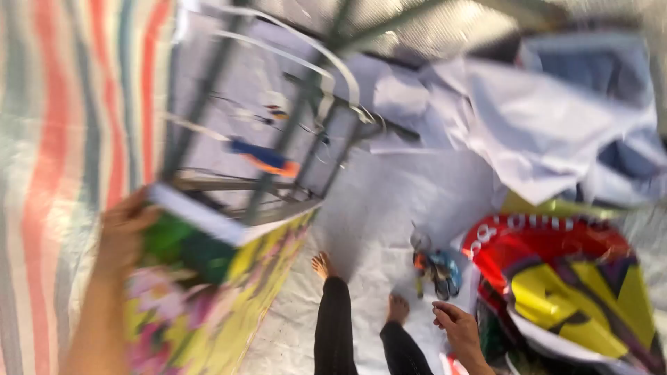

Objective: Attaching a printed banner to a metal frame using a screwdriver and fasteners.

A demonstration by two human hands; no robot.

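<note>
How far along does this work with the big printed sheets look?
Done: white sheets lie heaped by the frame. In hand: the left hand grips a flowery yellow-green panel; the right hand holds nothing. Left: a red-yellow printed sheet lies crumpled beside it.

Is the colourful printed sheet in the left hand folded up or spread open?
Spread open. The left hand grips the printed sheet at its upper edge, and it hangs down as one wide flat panel. Blur hides finer creases.

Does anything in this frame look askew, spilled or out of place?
Yes. White cloth lies crumpled in a heap at upper right, and small tools lie loose on the floor sheet. The left hand holds a colourful printed panel tilted. The frame is blurred.
</note>
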